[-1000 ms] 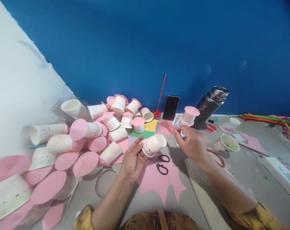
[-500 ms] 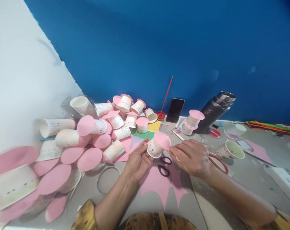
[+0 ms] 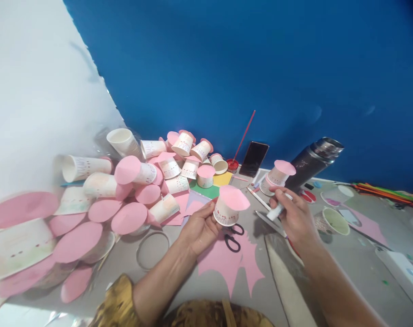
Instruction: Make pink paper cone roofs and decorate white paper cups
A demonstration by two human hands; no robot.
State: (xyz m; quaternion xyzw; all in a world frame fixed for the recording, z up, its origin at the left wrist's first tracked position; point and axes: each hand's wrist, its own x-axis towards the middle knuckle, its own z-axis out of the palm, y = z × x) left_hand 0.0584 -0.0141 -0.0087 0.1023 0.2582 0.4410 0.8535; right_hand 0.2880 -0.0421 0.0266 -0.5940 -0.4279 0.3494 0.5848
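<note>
My left hand [image 3: 200, 230] is closed around the side of an upside-down white paper cup [image 3: 226, 215] with small red and purple marks. A pink paper disc [image 3: 232, 197] sits on top of the cup, overhanging its base. In my right hand [image 3: 295, 212], to the right of the cup, is a small white tube [image 3: 280, 207], gripped between thumb and fingers; its exact kind is unclear. Black-handled scissors [image 3: 234, 238] lie below the cup on a pink paper sheet [image 3: 220, 268] with a scalloped cut edge.
Many similar cups with pink discs [image 3: 129, 218] are piled at the left. A stacked pair of cups [image 3: 277, 176], a phone [image 3: 254, 159] and a dark flask [image 3: 311, 161] stand at the back. A grey ring [image 3: 153, 250] lies by my left forearm.
My right hand has moved away from the disc's edge to the right, and the white tube now shows in it. The cup stays in my left hand, its disc turned slightly.
</note>
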